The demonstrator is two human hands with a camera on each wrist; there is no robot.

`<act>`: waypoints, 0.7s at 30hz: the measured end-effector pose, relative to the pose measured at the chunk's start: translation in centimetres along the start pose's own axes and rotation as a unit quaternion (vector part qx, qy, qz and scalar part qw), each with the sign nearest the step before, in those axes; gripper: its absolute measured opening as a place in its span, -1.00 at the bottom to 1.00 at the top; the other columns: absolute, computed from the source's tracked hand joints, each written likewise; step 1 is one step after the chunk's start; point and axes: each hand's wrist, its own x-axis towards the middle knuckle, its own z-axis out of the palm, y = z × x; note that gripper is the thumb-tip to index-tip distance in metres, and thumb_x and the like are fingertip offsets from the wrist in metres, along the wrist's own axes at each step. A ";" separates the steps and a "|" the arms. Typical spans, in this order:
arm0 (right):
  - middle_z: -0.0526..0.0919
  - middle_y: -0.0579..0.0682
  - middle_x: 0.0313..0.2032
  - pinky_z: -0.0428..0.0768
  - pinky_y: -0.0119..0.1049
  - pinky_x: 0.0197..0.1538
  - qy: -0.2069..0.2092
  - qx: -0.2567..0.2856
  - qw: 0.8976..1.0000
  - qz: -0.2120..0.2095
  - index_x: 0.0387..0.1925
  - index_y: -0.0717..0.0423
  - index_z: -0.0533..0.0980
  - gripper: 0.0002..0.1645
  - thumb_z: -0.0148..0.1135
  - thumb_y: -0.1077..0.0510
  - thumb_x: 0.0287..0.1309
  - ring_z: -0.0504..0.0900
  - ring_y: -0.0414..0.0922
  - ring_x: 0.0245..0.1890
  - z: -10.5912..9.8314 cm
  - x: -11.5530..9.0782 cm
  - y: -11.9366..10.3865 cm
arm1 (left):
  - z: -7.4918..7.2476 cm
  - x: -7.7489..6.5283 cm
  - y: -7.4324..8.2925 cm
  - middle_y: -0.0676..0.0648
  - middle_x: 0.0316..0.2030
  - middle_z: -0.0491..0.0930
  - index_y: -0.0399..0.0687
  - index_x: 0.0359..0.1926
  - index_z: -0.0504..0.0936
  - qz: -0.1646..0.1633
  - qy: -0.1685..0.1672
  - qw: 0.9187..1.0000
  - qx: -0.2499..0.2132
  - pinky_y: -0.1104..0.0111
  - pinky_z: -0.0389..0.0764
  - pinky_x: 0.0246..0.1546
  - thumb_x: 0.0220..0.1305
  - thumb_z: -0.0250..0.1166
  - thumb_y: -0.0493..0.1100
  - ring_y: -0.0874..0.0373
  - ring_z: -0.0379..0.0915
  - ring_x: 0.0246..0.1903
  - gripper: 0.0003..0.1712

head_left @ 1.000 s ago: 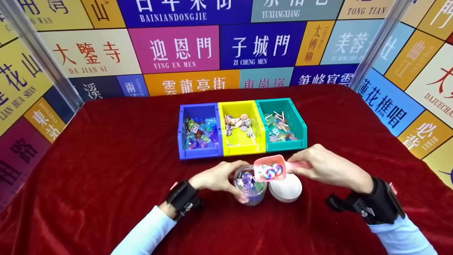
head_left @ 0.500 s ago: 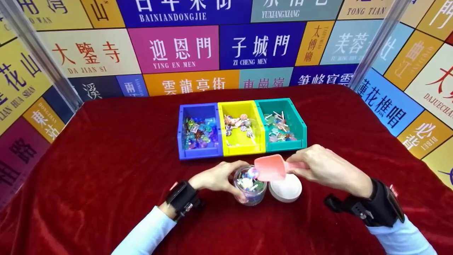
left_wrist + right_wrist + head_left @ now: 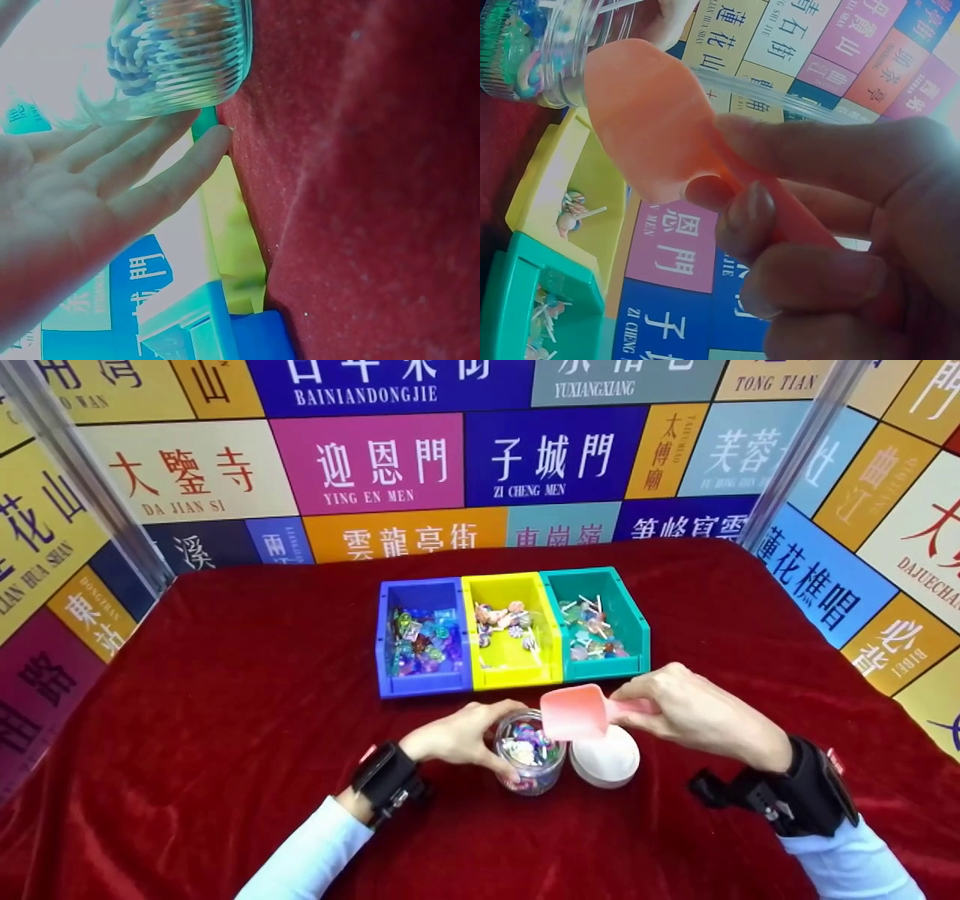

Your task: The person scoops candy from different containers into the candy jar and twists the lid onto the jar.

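Observation:
A clear ribbed jar (image 3: 531, 757) stands on the red cloth, with candies (image 3: 523, 746) visible through its mouth. My left hand (image 3: 465, 736) holds it from the left, thumb at the near side and fingers at the far side. In the left wrist view, the fingers lie along the jar's wall (image 3: 180, 67). My right hand (image 3: 686, 712) grips a pink scoop (image 3: 574, 712) by its handle. The scoop is tipped over the jar's right rim, its underside facing up. In the right wrist view, thumb and fingers close round the scoop's handle (image 3: 795, 217).
A white round lid (image 3: 605, 757) lies just right of the jar. Behind them stand a blue bin (image 3: 425, 684), a yellow bin (image 3: 517, 676) and a green bin (image 3: 609, 666) side by side, holding candies and lollipops. Panels with printed signs (image 3: 555, 457) rise behind the cloth.
The scoop has turned over in my right hand, and the swirled candies in it have dropped into the jar. My left hand has stayed in place at the jar.

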 end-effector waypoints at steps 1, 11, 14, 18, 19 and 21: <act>0.55 -0.29 -0.59 0.39 -0.53 -0.57 -0.001 0.006 1.000 -0.002 -0.43 -0.05 0.62 -0.84 0.18 0.01 0.07 0.37 -0.40 -0.65 0.0 0.0 0.2 | 0.0 0.0 0.0 -0.07 -0.05 0.52 -0.15 0.13 0.33 0.001 -0.001 1.000 0.002 0.40 0.49 -0.10 -0.20 0.46 -0.04 0.16 0.46 -0.12 -0.18; 0.63 -0.24 -0.48 0.38 -0.50 -0.56 -0.023 0.055 0.998 0.027 -0.32 -0.03 0.64 -0.74 0.16 -0.07 0.07 0.42 -0.34 -0.62 0.4 -0.1 2.5 | -0.3 -0.2 -0.1 -0.10 -0.01 0.49 -0.18 0.18 0.29 0.004 -0.013 1.000 -0.023 0.37 0.50 -0.09 -0.15 0.43 -0.02 0.16 0.45 -0.10 -0.15; 0.63 -0.23 -0.48 0.36 -0.49 -0.56 -0.023 0.060 0.997 0.031 -0.32 -0.02 0.63 -0.74 0.16 -0.06 0.08 0.40 -0.34 -0.63 0.5 0.0 3.0 | -0.6 -0.4 -0.3 -0.14 0.01 0.48 -0.24 0.19 0.28 0.006 -0.007 0.999 -0.047 0.37 0.51 -0.10 -0.08 0.40 -0.05 0.12 0.45 -0.05 -0.19; 0.62 -0.22 -0.52 0.36 -0.49 -0.55 0.023 0.067 0.997 0.043 -0.35 0.00 0.64 -0.80 0.20 0.00 0.06 0.39 -0.34 -0.62 0.6 0.1 3.7 | -1.1 -0.7 -0.5 -0.21 0.03 0.46 -0.31 0.15 0.32 0.011 0.039 0.998 -0.055 0.28 0.51 -0.09 0.01 0.33 -0.05 0.04 0.44 -0.03 -0.28; 0.61 -0.23 -0.53 0.37 -0.50 -0.53 0.041 0.069 0.996 0.050 -0.36 0.00 0.64 -0.81 0.21 0.02 0.05 0.39 -0.34 -0.61 0.7 0.1 3.9 | -1.3 -0.7 -0.6 -0.24 0.03 0.45 -0.34 0.13 0.34 0.010 0.059 0.997 -0.058 0.24 0.51 -0.08 0.03 0.31 -0.05 0.00 0.43 -0.03 -0.30; 0.61 -0.20 -0.52 0.38 -0.52 -0.48 0.078 0.070 0.992 0.068 -0.36 0.03 0.63 -0.83 0.23 0.06 0.03 0.41 -0.32 -0.56 0.6 0.3 4.2 | -1.7 -0.9 -0.9 -0.26 0.01 0.46 -0.36 0.09 0.38 0.003 0.114 0.992 -0.043 0.21 0.48 -0.05 0.05 0.30 -0.04 -0.04 0.42 -0.02 -0.35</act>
